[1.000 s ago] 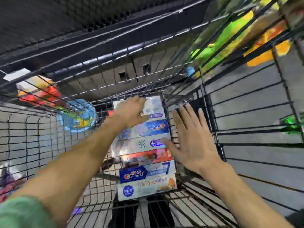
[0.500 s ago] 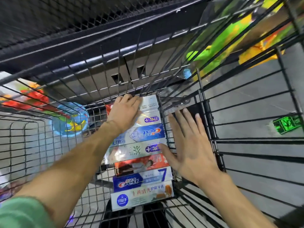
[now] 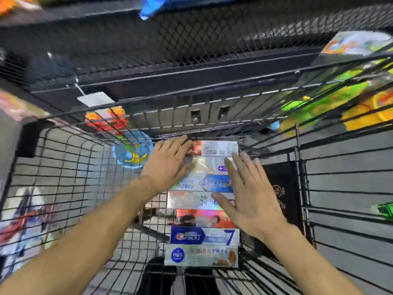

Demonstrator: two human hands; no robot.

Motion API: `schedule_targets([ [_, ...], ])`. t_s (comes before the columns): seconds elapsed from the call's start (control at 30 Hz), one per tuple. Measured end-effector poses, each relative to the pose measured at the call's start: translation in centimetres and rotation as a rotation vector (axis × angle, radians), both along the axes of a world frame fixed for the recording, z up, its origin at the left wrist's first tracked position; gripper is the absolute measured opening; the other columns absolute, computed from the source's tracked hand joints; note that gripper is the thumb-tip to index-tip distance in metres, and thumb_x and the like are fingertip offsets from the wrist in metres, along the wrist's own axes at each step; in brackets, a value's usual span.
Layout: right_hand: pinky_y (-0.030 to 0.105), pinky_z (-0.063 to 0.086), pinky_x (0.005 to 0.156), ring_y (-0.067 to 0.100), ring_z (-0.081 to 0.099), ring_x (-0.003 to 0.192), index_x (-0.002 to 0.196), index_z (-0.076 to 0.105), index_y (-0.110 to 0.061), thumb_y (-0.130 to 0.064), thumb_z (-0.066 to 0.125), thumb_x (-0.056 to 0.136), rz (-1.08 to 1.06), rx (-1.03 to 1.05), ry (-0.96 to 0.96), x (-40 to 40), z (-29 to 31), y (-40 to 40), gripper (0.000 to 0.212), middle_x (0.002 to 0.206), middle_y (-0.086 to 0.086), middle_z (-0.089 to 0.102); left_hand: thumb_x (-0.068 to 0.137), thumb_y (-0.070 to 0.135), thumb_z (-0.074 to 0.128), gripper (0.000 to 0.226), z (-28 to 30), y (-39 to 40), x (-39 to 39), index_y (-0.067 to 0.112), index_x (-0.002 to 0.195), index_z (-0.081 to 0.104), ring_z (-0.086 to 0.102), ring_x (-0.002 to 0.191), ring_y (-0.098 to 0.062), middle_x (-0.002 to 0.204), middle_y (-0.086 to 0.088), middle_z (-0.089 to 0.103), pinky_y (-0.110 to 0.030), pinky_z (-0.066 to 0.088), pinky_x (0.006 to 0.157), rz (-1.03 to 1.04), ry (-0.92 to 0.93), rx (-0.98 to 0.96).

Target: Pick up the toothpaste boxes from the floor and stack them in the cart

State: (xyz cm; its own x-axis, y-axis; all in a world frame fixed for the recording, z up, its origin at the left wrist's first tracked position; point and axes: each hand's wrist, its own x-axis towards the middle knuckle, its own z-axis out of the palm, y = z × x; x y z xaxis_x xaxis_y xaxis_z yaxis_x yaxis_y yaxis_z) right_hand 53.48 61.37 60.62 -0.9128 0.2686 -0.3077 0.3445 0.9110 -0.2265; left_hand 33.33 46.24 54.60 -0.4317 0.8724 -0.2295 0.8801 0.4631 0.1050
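1. My left hand [image 3: 168, 165] covers the left ends of the far toothpaste boxes [image 3: 204, 201], and my right hand [image 3: 246, 194] hides the right ends of the middle ones; the far labels are blurred, so I can't read them.
2. Both hands are spread wide, fingers straight, gripping nothing. Whether the right one touches the boxes, I cannot tell.
3. The boxes lie flat in a row on the floor of the wire cart [image 3: 63, 188], against its right side. Each one's long axis runs left to right, and the row stretches from near me to the far wall.
4. The nearest two labels read clearly; one says Crest.
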Motion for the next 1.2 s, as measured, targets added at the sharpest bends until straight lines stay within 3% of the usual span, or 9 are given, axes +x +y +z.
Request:
schedule_targets([
  [0.1, 0.051, 0.016, 0.125, 0.033, 0.02, 0.154, 0.155, 0.038, -0.009, -0.071, 0.021, 0.096, 0.075, -0.016, 0.069, -4.4, 1.5, -3.1, 0.087, 0.163, 0.014, 0.029, 0.096, 0.046, 0.059, 0.067, 3.3, -5.5, 0.2, 0.011, 0.151, 0.043, 0.036, 0.145, -0.034, 0.158, -0.013, 0.04, -0.05, 0.028, 0.117, 0.159, -0.018, 0.008],
  [0.23, 0.057, 0.027, 0.12, 0.037, 0.035, 0.147, 0.147, 0.049, -0.004, -0.066, 0.032, 0.094, 0.22, -0.05, 0.17, -10.4, 3.5, -9.4, 0.084, 0.155, 0.02, 0.042, 0.099, 0.055, 0.045, 0.069, 8.4, -14.5, 1.1, 0.015, 0.155, 0.037, 0.028, 0.15, -0.032, 0.163, -0.012, 0.031, -0.053, 0.021, 0.122, 0.395, 0.05, -0.01],
  [0.33, 0.055, 0.023, 0.122, 0.035, 0.03, 0.15, 0.15, 0.045, -0.009, -0.068, 0.029, 0.091, 0.354, -0.04, 0.18, -14.2, 4.8, -15.6, 0.085, 0.159, 0.017, 0.038, 0.095, 0.053, 0.054, 0.065, 11.8, -22.7, 1.7, 0.014, 0.147, 0.051, 0.042, 0.143, -0.036, 0.152, -0.014, 0.048, -0.06, 0.031, 0.116, 0.633, 0.135, 0.037],
  [0.4, 0.057, 0.022, 0.122, 0.036, 0.029, 0.15, 0.148, 0.047, -0.007, -0.068, 0.027, 0.092, 0.438, -0.085, 0.218, -15.8, 5.4, -20.2, 0.086, 0.158, 0.019, 0.037, 0.095, 0.054, 0.045, 0.063, 13.2, -28.7, 3.0, 0.013, 0.141, 0.058, 0.048, 0.137, -0.038, 0.146, -0.015, 0.054, -0.064, 0.034, 0.112, 0.788, 0.182, 0.086],
  [0.53, 0.057, 0.022, 0.122, 0.04, 0.032, 0.148, 0.145, 0.05, -0.004, -0.066, 0.034, 0.092, 0.599, -0.123, 0.303, -16.5, 6.0, -30.9, 0.083, 0.155, 0.023, 0.04, 0.092, 0.052, 0.047, 0.065, 14.1, -40.8, 8.1, 0.01, 0.14, 0.058, 0.047, 0.138, -0.04, 0.148, -0.017, 0.052, -0.063, 0.035, 0.111, 1.057, 0.232, 0.17],
  [0.67, 0.053, 0.019, 0.123, 0.039, 0.03, 0.148, 0.146, 0.048, -0.003, -0.067, 0.035, 0.092, 0.759, -0.144, 0.32, -13.6, 6.1, -41.1, 0.084, 0.157, 0.023, 0.038, 0.096, 0.049, 0.058, 0.062, 12.9, -50.9, 16.1, 0.012, 0.145, 0.052, 0.043, 0.14, -0.036, 0.151, -0.013, 0.049, -0.062, 0.033, 0.111, 1.287, 0.298, 0.253],
  [0.83, 0.061, 0.029, 0.117, 0.044, 0.036, 0.145, 0.144, 0.05, 0.001, -0.062, 0.04, 0.093, 0.977, -0.165, 0.29, -8.6, 5.5, -52.0, 0.081, 0.155, 0.026, 0.039, 0.095, 0.041, 0.056, 0.059, 10.8, -60.2, 26.5, 0.006, 0.142, 0.054, 0.047, 0.138, -0.039, 0.148, -0.016, 0.051, -0.059, 0.035, 0.113, 1.536, 0.277, 0.416],
  [0.93, 0.059, 0.027, 0.119, 0.041, 0.033, 0.147, 0.147, 0.048, -0.002, -0.07, 0.03, 0.095, 1.059, -0.169, 0.251, -5.5, 4.3, -57.8, 0.088, 0.157, 0.024, 0.037, 0.095, 0.047, 0.046, 0.065, 9.0, -64.6, 32.3, 0.001, 0.14, 0.055, 0.047, 0.138, -0.039, 0.147, -0.019, 0.052, -0.054, 0.033, 0.116, 1.71, 0.225, 0.461],
  [1.2, 0.05, 0.021, 0.124, 0.032, 0.024, 0.152, 0.152, 0.04, -0.008, -0.069, 0.037, 0.096, 1.313, -0.214, 0.095, -0.9, -6.2, -67.8, 0.083, 0.163, 0.016, 0.029, 0.096, 0.052, 0.042, 0.071, -2.8, -70.0, 41.5, 0.002, 0.144, 0.051, 0.048, 0.135, -0.04, 0.146, -0.019, 0.052, -0.059, 0.039, 0.11, 1.916, 0.1, 0.426],
])
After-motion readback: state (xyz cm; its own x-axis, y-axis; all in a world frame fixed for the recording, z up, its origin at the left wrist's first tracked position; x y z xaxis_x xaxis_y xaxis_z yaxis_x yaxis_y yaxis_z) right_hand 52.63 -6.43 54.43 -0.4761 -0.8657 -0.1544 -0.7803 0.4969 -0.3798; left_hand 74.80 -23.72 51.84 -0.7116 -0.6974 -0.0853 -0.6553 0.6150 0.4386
